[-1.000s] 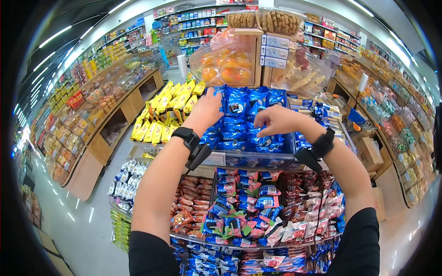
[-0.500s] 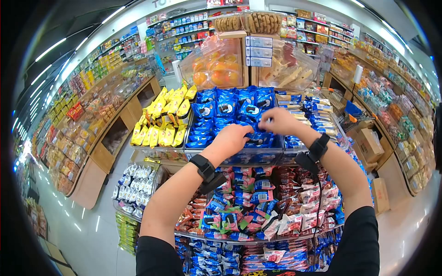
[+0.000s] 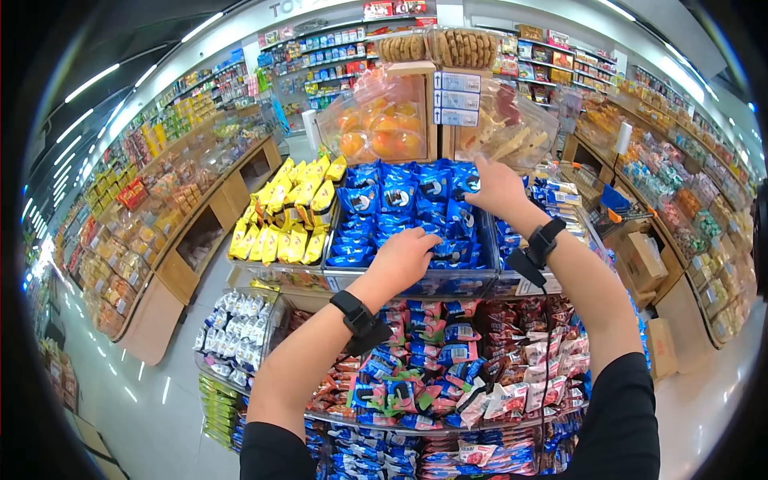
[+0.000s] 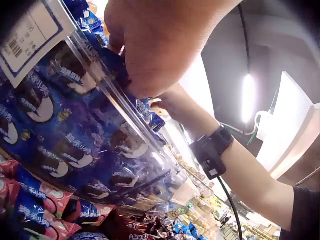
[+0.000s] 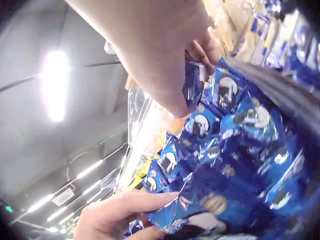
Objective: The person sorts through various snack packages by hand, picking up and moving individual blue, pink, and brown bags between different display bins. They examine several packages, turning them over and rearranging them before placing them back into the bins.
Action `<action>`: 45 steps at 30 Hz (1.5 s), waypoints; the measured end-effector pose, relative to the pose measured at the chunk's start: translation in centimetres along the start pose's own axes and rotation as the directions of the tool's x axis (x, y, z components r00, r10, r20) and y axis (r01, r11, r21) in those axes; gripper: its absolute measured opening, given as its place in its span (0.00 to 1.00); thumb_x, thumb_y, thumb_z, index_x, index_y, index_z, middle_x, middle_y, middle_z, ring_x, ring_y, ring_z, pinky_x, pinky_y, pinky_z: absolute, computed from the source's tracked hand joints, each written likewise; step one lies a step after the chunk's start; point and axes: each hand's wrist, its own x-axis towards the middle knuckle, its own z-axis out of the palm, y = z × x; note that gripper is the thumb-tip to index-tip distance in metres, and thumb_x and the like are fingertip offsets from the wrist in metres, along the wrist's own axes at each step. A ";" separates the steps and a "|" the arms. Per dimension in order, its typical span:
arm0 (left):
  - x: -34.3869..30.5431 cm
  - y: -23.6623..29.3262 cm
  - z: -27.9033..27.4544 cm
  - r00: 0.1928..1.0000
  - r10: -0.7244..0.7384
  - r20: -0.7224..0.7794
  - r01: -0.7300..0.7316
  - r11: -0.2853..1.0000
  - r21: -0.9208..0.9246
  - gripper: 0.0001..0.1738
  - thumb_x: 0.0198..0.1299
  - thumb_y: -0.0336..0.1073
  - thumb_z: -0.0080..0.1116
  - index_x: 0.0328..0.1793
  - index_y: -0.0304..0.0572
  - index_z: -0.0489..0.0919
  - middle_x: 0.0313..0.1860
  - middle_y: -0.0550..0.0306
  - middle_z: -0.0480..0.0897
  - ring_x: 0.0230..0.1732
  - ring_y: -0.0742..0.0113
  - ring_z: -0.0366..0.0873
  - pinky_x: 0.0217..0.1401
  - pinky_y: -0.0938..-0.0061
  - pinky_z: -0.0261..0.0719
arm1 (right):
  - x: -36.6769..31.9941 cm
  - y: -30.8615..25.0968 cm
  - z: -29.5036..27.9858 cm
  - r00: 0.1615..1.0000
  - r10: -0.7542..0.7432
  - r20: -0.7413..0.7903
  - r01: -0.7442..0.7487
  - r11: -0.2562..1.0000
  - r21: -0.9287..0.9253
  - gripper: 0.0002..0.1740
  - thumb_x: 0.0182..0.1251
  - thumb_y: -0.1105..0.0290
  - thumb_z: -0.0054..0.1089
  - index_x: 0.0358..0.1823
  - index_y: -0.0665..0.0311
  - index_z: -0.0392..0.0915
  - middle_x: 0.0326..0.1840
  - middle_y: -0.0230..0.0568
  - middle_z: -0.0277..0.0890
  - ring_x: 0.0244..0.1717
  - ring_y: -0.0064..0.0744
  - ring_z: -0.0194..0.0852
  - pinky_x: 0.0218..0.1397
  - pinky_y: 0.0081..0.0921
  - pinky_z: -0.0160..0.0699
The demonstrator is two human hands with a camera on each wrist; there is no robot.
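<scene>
A clear bin [image 3: 416, 282] on the top tier holds several blue cookie packets [image 3: 400, 200]. My left hand [image 3: 412, 256] lies at the bin's front edge, fingers curled down onto a blue packet [image 5: 200, 210]. In the left wrist view the left hand [image 4: 150, 45] reaches over the bin's clear wall [image 4: 115, 95]. My right hand [image 3: 496, 186] is at the back right of the bin. Its fingers [image 5: 202, 50] pinch an upright blue packet [image 5: 192, 85]. Both wrists wear black camera bands.
Yellow packets [image 3: 292, 208] fill the bin to the left, smaller blue packs [image 3: 560, 196] the one on the right. Bags of oranges [image 3: 376, 120] and cookies [image 3: 448, 48] stand behind. Mixed red and blue packets [image 3: 448, 360] fill the tier below. An aisle floor [image 3: 152, 376] runs on the left.
My left hand has come from the back left of the bin to its front edge. My right hand has moved from the middle to the back right, holding a packet.
</scene>
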 end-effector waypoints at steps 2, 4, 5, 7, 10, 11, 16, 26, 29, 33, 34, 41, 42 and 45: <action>0.0 0.1 0.0 1.000 0.019 -0.008 -0.019 1.000 -0.001 0.15 0.55 0.29 0.59 0.50 0.44 0.79 0.37 0.48 0.77 0.42 0.46 0.76 0.46 0.59 0.77 | -0.9 0.2 0.7 0.997 -0.007 0.072 0.014 0.995 -0.094 0.35 0.47 0.54 0.71 0.52 0.65 0.67 0.42 0.54 0.76 0.44 0.52 0.78 0.45 0.43 0.78; -0.1 -0.1 0.3 0.998 0.045 -0.044 -0.045 0.999 0.000 0.15 0.54 0.28 0.59 0.50 0.43 0.79 0.37 0.49 0.77 0.41 0.48 0.76 0.45 0.60 0.76 | -2.3 0.2 1.9 0.976 -0.184 0.113 0.199 0.970 -0.140 0.36 0.49 0.51 0.71 0.53 0.66 0.67 0.49 0.56 0.74 0.44 0.52 0.79 0.44 0.42 0.79; -0.2 -0.1 0.4 0.998 0.044 -0.045 -0.044 0.999 -0.002 0.15 0.54 0.28 0.59 0.50 0.43 0.79 0.37 0.49 0.77 0.41 0.48 0.76 0.45 0.60 0.76 | -2.6 -0.5 2.0 0.963 -0.180 0.199 0.218 0.958 -0.188 0.36 0.51 0.48 0.70 0.52 0.66 0.68 0.53 0.55 0.71 0.45 0.52 0.79 0.43 0.41 0.80; -0.6 -0.1 0.6 0.992 0.056 -0.110 -0.057 0.998 -0.010 0.13 0.55 0.28 0.57 0.47 0.42 0.81 0.34 0.50 0.77 0.40 0.49 0.76 0.44 0.60 0.76 | -3.4 -1.0 2.5 0.959 -0.192 0.210 0.233 0.953 -0.194 0.34 0.51 0.49 0.71 0.51 0.66 0.69 0.55 0.57 0.70 0.45 0.51 0.79 0.44 0.40 0.81; -1.0 -0.7 1.3 0.975 0.096 -0.199 -0.110 0.992 -0.064 0.13 0.55 0.27 0.56 0.48 0.42 0.81 0.35 0.50 0.77 0.41 0.50 0.76 0.44 0.62 0.75 | -3.3 -0.8 2.8 0.952 -0.241 0.188 0.277 0.940 -0.198 0.30 0.50 0.51 0.72 0.48 0.63 0.74 0.56 0.55 0.72 0.47 0.50 0.79 0.46 0.42 0.81; -1.0 -0.6 1.3 0.975 0.093 -0.201 -0.109 0.992 -0.065 0.13 0.55 0.27 0.56 0.48 0.42 0.81 0.35 0.50 0.77 0.41 0.50 0.76 0.44 0.62 0.75 | -2.9 -1.0 1.8 0.935 -0.230 0.270 0.287 0.938 -0.195 0.25 0.51 0.55 0.70 0.46 0.62 0.75 0.53 0.53 0.75 0.48 0.51 0.79 0.47 0.43 0.81; -1.2 -0.1 0.7 0.969 0.114 -0.220 -0.140 0.984 -0.108 0.18 0.56 0.28 0.58 0.55 0.43 0.80 0.45 0.47 0.78 0.46 0.49 0.76 0.50 0.63 0.75 | -1.0 -1.8 0.6 0.951 -0.084 0.296 0.126 0.984 -0.126 0.11 0.52 0.69 0.63 0.38 0.60 0.79 0.40 0.48 0.80 0.47 0.51 0.78 0.47 0.44 0.79; -1.6 -0.4 0.4 0.981 0.135 -0.141 -0.152 0.981 -0.124 0.19 0.54 0.36 0.62 0.54 0.47 0.81 0.48 0.49 0.78 0.50 0.51 0.76 0.55 0.61 0.74 | 4.3 -0.7 4.7 0.937 -0.349 -0.003 0.324 0.866 0.382 0.06 0.47 0.81 0.55 0.27 0.63 0.78 0.30 0.46 0.78 0.36 0.47 0.77 0.39 0.36 0.75; -1.6 -0.3 0.4 0.982 0.128 -0.139 -0.145 0.982 -0.120 0.19 0.54 0.35 0.61 0.54 0.47 0.81 0.48 0.49 0.78 0.51 0.51 0.76 0.56 0.62 0.74 | 4.9 0.0 6.2 0.886 -0.453 -0.099 0.454 0.802 0.387 0.08 0.45 0.84 0.55 0.26 0.63 0.76 0.28 0.44 0.76 0.34 0.46 0.76 0.37 0.34 0.74; -1.5 -0.2 0.3 0.984 0.131 -0.121 -0.145 0.983 -0.115 0.19 0.53 0.35 0.62 0.54 0.47 0.81 0.49 0.50 0.78 0.51 0.51 0.76 0.56 0.62 0.74 | 5.1 0.3 6.8 0.887 -0.445 -0.125 0.454 0.787 0.418 0.07 0.46 0.84 0.55 0.26 0.64 0.74 0.27 0.44 0.73 0.35 0.47 0.74 0.38 0.34 0.72; -1.4 -0.3 0.3 0.984 0.135 -0.120 -0.149 0.982 -0.119 0.19 0.53 0.35 0.62 0.54 0.47 0.81 0.49 0.50 0.78 0.51 0.51 0.76 0.56 0.62 0.74 | 5.1 0.3 6.7 0.876 -0.468 -0.117 0.471 0.775 0.422 0.07 0.47 0.84 0.55 0.26 0.64 0.74 0.28 0.44 0.72 0.36 0.48 0.73 0.39 0.34 0.72; -1.5 -0.4 0.3 0.982 0.129 -0.138 -0.148 0.979 -0.139 0.19 0.52 0.35 0.62 0.53 0.46 0.81 0.48 0.49 0.78 0.51 0.51 0.76 0.56 0.62 0.75 | 1.9 -1.3 1.0 0.977 -0.211 0.036 0.209 0.977 0.047 0.12 0.50 0.64 0.67 0.33 0.61 0.77 0.39 0.44 0.76 0.47 0.47 0.72 0.50 0.40 0.73; -1.5 -0.3 0.4 0.981 0.131 -0.144 -0.151 0.979 -0.135 0.19 0.52 0.35 0.62 0.53 0.46 0.81 0.48 0.49 0.78 0.51 0.51 0.76 0.56 0.62 0.75 | 1.2 -1.8 0.0 0.933 -0.073 0.354 0.138 0.977 -0.162 0.17 0.50 0.59 0.69 0.37 0.60 0.80 0.44 0.44 0.78 0.49 0.46 0.72 0.52 0.39 0.73; -1.5 -0.2 0.5 0.982 0.130 -0.134 -0.149 0.979 -0.138 0.19 0.52 0.35 0.62 0.53 0.45 0.81 0.49 0.49 0.78 0.51 0.51 0.76 0.56 0.62 0.75 | 0.5 0.4 4.9 0.901 -0.100 0.421 0.225 0.939 -0.260 0.28 0.48 0.49 0.71 0.45 0.59 0.80 0.52 0.43 0.77 0.53 0.46 0.72 0.61 0.47 0.66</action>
